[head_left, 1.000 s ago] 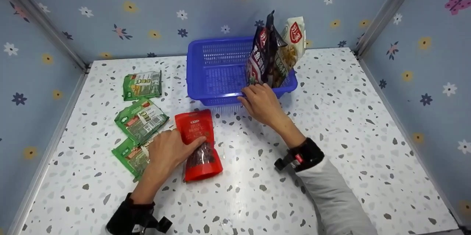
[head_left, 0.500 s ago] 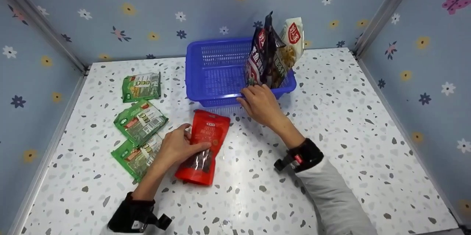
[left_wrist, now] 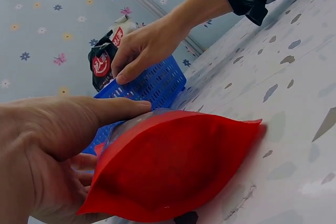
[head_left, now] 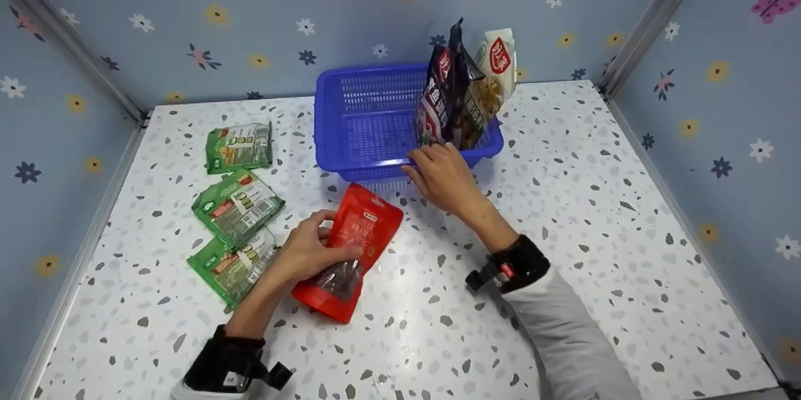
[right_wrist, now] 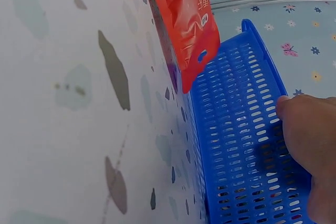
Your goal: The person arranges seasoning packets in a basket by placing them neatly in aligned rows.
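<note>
My left hand (head_left: 311, 250) holds a red snack pouch (head_left: 369, 218), thumb across its front and fingers along its left side and behind it. Dark contents show through the clear window low on the pouch. In the left wrist view the pouch's red bottom (left_wrist: 168, 166) faces the camera. My right hand (head_left: 445, 179) grips the front rim of a blue plastic basket (head_left: 363, 165), fingers over the edge and thumb outside. In the right wrist view the pouch's top end (right_wrist: 197, 51) overlaps the basket wall (right_wrist: 231, 114).
Two tall bags, a dark one (head_left: 438, 99) and a pale-topped one (head_left: 500, 68), stand in the basket's right side. Left of my left hand lie three green packets (head_left: 241, 144), two of them overlapping. Flowered panels (head_left: 350, 5) wall the speckled table (head_left: 563, 200) at back and sides.
The red pouch has turned clockwise, its top end swinging right toward the basket, and my left hand has shifted slightly right with it. My right hand stays at the basket rim.
</note>
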A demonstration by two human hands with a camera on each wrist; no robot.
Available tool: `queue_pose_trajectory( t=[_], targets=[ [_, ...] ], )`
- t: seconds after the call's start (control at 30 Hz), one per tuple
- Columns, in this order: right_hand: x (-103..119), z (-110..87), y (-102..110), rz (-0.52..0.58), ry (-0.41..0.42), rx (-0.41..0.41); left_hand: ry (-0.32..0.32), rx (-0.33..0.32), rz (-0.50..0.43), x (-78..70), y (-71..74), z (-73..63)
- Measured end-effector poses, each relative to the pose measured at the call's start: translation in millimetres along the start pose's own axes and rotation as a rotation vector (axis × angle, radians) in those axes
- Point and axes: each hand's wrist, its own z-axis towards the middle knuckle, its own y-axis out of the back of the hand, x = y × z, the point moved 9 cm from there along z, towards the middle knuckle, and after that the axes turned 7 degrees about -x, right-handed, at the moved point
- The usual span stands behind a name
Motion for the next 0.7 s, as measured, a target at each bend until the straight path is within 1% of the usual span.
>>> queue_pose_trajectory(
  t=[0.1,0.2,0.33,0.43,0.57,0.7],
  targets=[
    [0,-0.3,0,0.004,-0.003,0.005,-0.003,0.045,-0.053,-1.5,-4.7,-0.8],
    [0,-0.7,0,0.004,-0.004,0.007,-0.027,0.073,-0.071,-3.8,-6.9,-1.6],
    [0,-0.3,1,0.003,-0.003,0.000,-0.049,0.098,-0.056,-9.3,-6.2,-3.9],
    [-1,-0.2,1,0.003,-0.004,-0.002,-0.075,0.106,-0.031,-16.3,-2.2,-7.7],
    [-1,-0.5,0,-0.002,-0.009,0.002,-0.160,0.113,-0.024,-32.9,4.5,-13.7],
    [0,-0.4,-1,-0.016,-0.004,-0.005,-0.255,0.091,-0.062,-54.8,11.0,-17.0]
  ],
)
